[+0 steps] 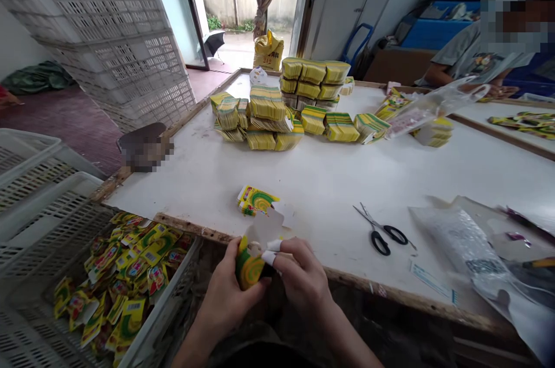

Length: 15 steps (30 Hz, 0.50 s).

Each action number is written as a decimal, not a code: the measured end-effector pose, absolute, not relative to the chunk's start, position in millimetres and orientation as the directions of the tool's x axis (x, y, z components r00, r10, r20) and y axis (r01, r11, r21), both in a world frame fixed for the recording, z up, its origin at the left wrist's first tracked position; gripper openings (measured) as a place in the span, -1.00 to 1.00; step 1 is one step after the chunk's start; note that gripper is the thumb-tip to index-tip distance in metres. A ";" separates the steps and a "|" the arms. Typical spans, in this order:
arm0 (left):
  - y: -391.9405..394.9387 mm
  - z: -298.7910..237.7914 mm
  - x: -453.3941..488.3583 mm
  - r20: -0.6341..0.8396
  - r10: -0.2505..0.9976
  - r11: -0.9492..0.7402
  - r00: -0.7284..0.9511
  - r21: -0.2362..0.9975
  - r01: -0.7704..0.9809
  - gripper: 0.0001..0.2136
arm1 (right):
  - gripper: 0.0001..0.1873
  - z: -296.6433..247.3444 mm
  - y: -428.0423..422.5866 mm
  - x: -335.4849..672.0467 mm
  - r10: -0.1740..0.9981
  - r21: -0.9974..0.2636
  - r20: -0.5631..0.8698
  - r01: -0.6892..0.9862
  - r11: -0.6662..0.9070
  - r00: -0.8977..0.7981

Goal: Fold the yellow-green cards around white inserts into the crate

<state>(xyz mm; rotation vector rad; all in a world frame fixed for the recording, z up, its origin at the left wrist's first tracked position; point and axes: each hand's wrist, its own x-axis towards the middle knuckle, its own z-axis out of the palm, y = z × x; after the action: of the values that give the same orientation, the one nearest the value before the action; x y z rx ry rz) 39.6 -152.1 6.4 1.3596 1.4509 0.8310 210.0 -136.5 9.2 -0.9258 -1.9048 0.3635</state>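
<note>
Low in front of me, at the table's near edge, a small yellow-and-green carton [250,270] is wrapped in the fingers of my left hand [223,284]. Its top is open, with a pale flap standing up. My right hand [306,278] has white coverings on two fingertips, which press together at the carton's open end. Its thumb is hidden. Just beyond lies another yellow-and-green carton [256,200] with white flaps. Black-handled scissors [384,234] rest to the right on the white table [321,183].
Bundles of flat yellow cartons [266,103] are stacked at the back. Filled cartons lie in a crate [169,293] at lower left. Tall white crates [108,33] rise beyond. Bubble wrap [459,235] lies right. Another person [472,53] is at the far right.
</note>
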 end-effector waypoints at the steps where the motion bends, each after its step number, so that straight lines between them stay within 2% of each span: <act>1: -153.6 1.9 44.8 -0.159 0.987 0.153 -0.010 0.928 0.340 -0.35 | -0.65 4.1 -141.1 205.1 0.761 -0.645 0.631 0.443 0.622 -0.151; 4: -156.7 -6.8 52.3 -0.104 0.987 0.140 -0.122 0.926 0.350 -0.32 | -0.67 -4.7 -149.9 193.7 0.853 -0.835 0.518 0.259 0.485 0.071; 6: -157.8 -8.4 52.4 -0.066 0.993 0.098 -0.099 0.924 0.369 -0.29 | -0.71 -2.3 -147.7 192.4 0.935 -0.945 0.326 0.019 0.327 0.136; 8: -158.7 -8.5 51.0 -0.004 1.000 0.016 -0.031 0.919 0.394 -0.26 | -0.70 4.1 -138.7 196.8 0.988 -0.975 0.118 -0.179 0.135 0.100; 11: -160.9 -9.3 49.8 0.095 0.992 -0.121 0.084 0.901 0.417 -0.26 | -0.72 10.5 -122.8 205.6 0.989 -0.929 -0.139 -0.340 -0.148 -0.052; 13: -162.6 -10.7 51.2 0.146 0.983 -0.178 0.110 0.897 0.405 -0.28 | -0.70 8.9 -118.0 206.2 0.928 -0.824 -0.321 -0.428 -0.372 -0.189; 15: -164.0 -12.0 54.0 0.167 0.984 -0.177 0.059 0.914 0.366 -0.29 | -0.65 4.0 -119.7 201.1 0.841 -0.704 -0.433 -0.460 -0.541 -0.325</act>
<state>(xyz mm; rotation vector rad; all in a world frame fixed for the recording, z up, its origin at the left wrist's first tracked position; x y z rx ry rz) 54.0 -164.0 -12.0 1.6359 1.3748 1.1157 201.1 -119.7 4.0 -1.0138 -0.5916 1.9554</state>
